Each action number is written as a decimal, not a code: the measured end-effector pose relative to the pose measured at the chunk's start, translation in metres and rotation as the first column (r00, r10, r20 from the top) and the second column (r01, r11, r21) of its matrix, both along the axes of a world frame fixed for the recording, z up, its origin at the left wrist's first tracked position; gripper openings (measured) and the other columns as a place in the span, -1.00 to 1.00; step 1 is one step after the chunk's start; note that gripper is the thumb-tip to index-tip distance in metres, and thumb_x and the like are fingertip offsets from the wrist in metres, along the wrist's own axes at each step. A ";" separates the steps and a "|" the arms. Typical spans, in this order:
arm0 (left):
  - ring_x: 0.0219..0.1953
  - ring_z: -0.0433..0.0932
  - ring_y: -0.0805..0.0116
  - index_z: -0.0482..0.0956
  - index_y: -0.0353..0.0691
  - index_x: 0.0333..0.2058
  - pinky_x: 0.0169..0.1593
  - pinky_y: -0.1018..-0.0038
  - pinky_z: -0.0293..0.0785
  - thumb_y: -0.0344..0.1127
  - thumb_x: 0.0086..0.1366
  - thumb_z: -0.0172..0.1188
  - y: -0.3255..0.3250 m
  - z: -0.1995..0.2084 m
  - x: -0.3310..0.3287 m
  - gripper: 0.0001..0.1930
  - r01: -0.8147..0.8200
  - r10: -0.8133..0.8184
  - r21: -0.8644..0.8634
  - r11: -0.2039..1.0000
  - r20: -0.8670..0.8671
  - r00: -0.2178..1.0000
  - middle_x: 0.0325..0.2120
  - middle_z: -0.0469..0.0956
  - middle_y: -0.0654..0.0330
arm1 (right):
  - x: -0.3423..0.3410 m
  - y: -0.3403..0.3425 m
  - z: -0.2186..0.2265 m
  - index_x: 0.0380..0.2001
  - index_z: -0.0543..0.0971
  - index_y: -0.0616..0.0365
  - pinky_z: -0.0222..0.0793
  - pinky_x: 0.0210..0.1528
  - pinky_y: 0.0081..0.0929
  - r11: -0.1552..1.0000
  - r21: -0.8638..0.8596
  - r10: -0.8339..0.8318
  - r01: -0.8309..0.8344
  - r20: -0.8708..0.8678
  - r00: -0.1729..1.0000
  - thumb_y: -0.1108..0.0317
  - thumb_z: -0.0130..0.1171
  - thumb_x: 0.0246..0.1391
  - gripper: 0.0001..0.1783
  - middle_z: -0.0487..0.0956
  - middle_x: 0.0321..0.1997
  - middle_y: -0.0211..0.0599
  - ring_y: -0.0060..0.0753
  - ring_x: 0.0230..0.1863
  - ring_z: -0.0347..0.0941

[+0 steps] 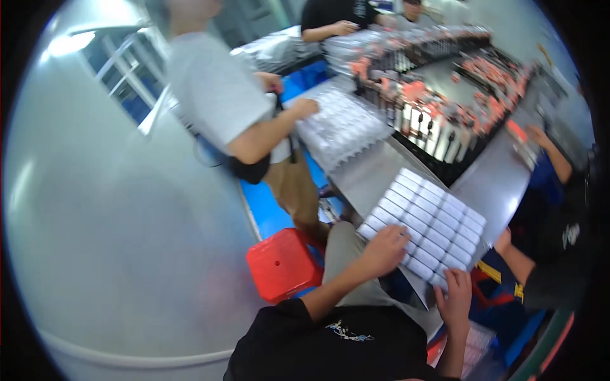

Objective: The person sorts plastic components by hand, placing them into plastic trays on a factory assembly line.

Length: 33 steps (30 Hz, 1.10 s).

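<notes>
A tray of white rectangular blocks point(422, 222), set in neat rows with dark gaps, lies tilted across the near end of the metal bench in front of me. My left hand point(384, 251) grips its near left edge, the fingers curled over the top of the blocks. At the near right corner, my right hand point(455, 295) holds the tray's edge, with fingertips on the rim and the thumb lower down. What the undersides of both hands touch is hidden.
A person in a grey shirt point(216, 95) handles a clear plastic tray point(343, 124) at the left. Beyond the bench point(368, 181), a black-framed line point(438, 143) carries reddish parts. A red stool point(283, 265) stands to my left. Another person's arm point(518, 260) is close on the right.
</notes>
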<state>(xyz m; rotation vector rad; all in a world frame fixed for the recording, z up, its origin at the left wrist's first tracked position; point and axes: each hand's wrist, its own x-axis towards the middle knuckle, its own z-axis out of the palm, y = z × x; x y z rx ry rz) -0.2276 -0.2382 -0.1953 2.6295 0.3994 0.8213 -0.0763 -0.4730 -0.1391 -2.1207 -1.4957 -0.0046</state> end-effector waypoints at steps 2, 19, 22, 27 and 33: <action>0.19 0.42 -0.07 0.55 -0.26 0.01 0.29 0.13 0.36 -0.34 0.10 0.40 -0.002 -0.003 -0.004 -0.53 0.036 -0.036 0.010 0.999 0.047 0.998 0.08 0.47 -0.01 | 0.001 -0.005 -0.021 -0.02 0.56 0.29 0.34 0.18 -0.11 0.998 0.028 -0.053 0.051 0.055 0.997 0.40 0.39 -0.05 -0.52 0.48 0.02 -0.04 0.08 0.11 0.39; 0.13 0.42 0.01 0.47 -0.30 0.03 0.17 0.15 0.32 -0.42 -0.06 0.30 0.036 0.058 0.021 -0.42 0.366 -0.330 0.049 0.929 -0.333 0.883 0.04 0.45 0.00 | 0.017 0.027 0.038 0.07 0.46 0.14 0.34 0.18 -0.13 0.951 -0.294 -0.092 0.092 0.015 0.996 0.31 0.50 -0.24 -0.27 0.48 0.02 -0.05 0.07 0.12 0.42; 0.14 0.44 -0.06 0.37 -0.30 0.12 0.18 0.12 0.36 -0.35 0.01 0.40 0.050 0.073 0.019 -0.34 0.412 -0.423 -0.106 0.905 -0.325 0.846 0.07 0.45 -0.05 | 0.027 0.020 0.058 0.16 0.38 0.20 0.40 0.11 -0.09 0.974 -0.176 -0.182 0.143 -0.233 0.955 0.26 0.44 -0.05 -0.29 0.58 -0.08 0.14 0.21 -0.03 0.54; 0.10 0.52 0.18 0.26 -0.29 0.31 0.17 0.29 0.44 -0.36 0.30 0.33 0.072 0.095 0.023 -0.34 0.327 -0.472 -0.683 0.653 -0.029 0.881 0.05 0.48 -0.02 | 0.080 0.041 0.072 0.36 0.26 0.25 0.42 0.19 -0.17 0.943 0.136 -0.218 0.304 -0.438 0.872 0.20 0.23 0.27 -0.30 0.56 0.09 0.28 0.20 0.11 0.56; 0.08 0.50 0.31 0.19 -0.24 0.39 0.19 0.40 0.37 -0.33 0.52 0.04 0.088 0.139 0.045 -0.47 0.423 -0.408 -0.743 0.519 0.220 0.886 0.05 0.51 -0.04 | 0.223 0.158 0.120 0.22 0.40 0.20 0.41 0.19 -0.12 0.887 0.235 -0.346 0.398 -0.231 0.909 -0.03 -0.04 0.41 -0.44 0.57 0.12 0.21 0.24 0.15 0.52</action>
